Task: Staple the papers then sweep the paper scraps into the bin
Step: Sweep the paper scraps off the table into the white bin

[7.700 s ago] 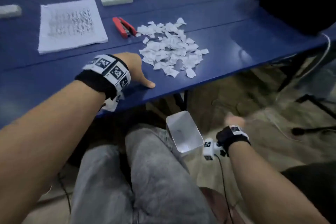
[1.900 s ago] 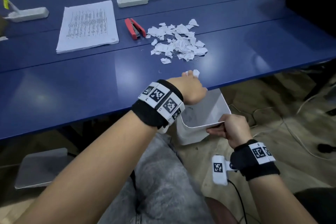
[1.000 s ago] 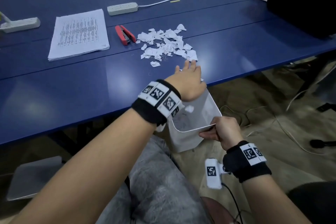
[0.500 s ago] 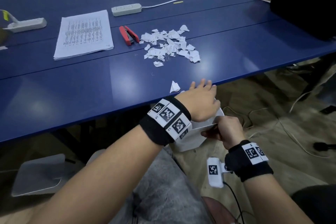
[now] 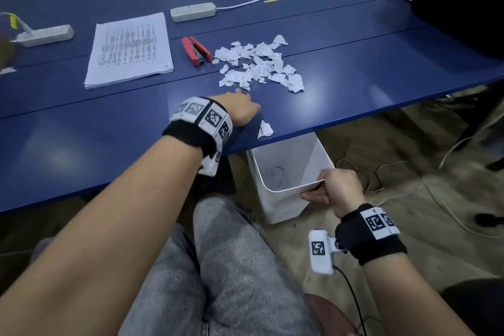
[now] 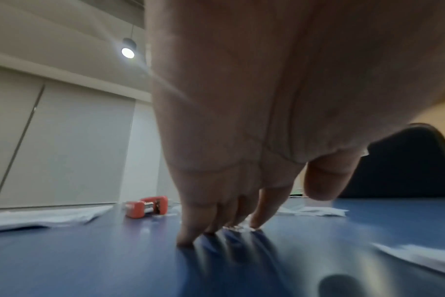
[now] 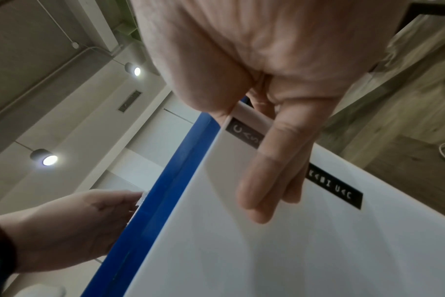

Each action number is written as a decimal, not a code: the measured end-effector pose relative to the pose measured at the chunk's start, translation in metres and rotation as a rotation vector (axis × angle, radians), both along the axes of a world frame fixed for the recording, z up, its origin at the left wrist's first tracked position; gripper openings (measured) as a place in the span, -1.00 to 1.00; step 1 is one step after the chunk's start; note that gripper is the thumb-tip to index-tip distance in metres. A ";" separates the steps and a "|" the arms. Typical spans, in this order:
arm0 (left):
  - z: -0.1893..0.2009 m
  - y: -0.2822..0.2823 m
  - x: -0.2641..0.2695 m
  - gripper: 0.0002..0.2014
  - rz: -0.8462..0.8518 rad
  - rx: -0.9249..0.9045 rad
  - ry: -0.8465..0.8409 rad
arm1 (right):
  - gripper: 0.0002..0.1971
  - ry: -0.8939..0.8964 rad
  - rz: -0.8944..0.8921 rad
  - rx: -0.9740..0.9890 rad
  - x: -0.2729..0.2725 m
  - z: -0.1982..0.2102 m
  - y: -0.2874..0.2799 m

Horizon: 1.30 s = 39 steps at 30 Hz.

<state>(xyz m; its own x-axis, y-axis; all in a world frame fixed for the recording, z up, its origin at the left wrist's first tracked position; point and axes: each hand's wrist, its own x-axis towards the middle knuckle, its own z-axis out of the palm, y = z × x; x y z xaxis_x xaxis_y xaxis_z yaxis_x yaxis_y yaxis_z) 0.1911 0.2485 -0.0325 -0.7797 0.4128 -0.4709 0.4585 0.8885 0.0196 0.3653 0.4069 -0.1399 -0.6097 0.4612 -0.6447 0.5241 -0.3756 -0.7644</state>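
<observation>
A pile of torn white paper scraps (image 5: 259,64) lies mid-table, right of the red stapler (image 5: 196,50) and the printed paper stack (image 5: 129,49). My left hand (image 5: 241,106) lies on the blue table (image 5: 81,144) just short of the pile, fingers extended. In the left wrist view its fingertips (image 6: 188,239) touch the tabletop and hold nothing. One loose scrap (image 5: 264,129) sits at the table's front edge. My right hand (image 5: 324,189) grips the near rim of the white bin (image 5: 289,150), held under that edge; its fingers (image 7: 275,170) lie on the bin's outer wall (image 7: 292,251).
Two white power strips (image 5: 192,11) (image 5: 45,34) with cords lie at the back of the table. A large black object (image 5: 458,3) stands at the right end. Cables run over the floor (image 5: 436,199) right of the bin. My grey-trousered legs are below.
My left hand has gone from the table edge above the bin back onto the table toward the pile, leaving one scrap at the edge. The right hand keeps holding the bin.
</observation>
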 end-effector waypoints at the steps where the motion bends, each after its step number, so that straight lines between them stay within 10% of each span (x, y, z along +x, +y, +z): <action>1: -0.002 0.000 0.008 -0.40 0.024 0.012 -0.019 | -0.84 -0.002 0.000 -0.001 0.001 0.000 0.000; 14: 0.004 0.040 0.111 -0.54 0.075 0.195 -0.141 | -0.86 0.011 -0.033 -0.016 0.009 -0.003 -0.002; 30: 0.012 0.034 -0.053 -0.58 -0.039 -0.070 0.135 | -0.79 -0.034 0.041 -0.005 0.029 -0.007 0.010; 39: -0.009 0.040 0.005 -0.61 -0.081 0.082 0.002 | -0.72 -0.023 0.037 0.005 0.018 -0.005 0.010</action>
<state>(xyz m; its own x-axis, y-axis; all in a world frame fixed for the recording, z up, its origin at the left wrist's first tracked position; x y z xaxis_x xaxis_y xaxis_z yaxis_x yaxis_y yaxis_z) 0.1962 0.2888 -0.0411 -0.7433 0.5115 -0.4311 0.5287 0.8440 0.0899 0.3833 0.4170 -0.1451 -0.6111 0.4422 -0.6565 0.5551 -0.3519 -0.7537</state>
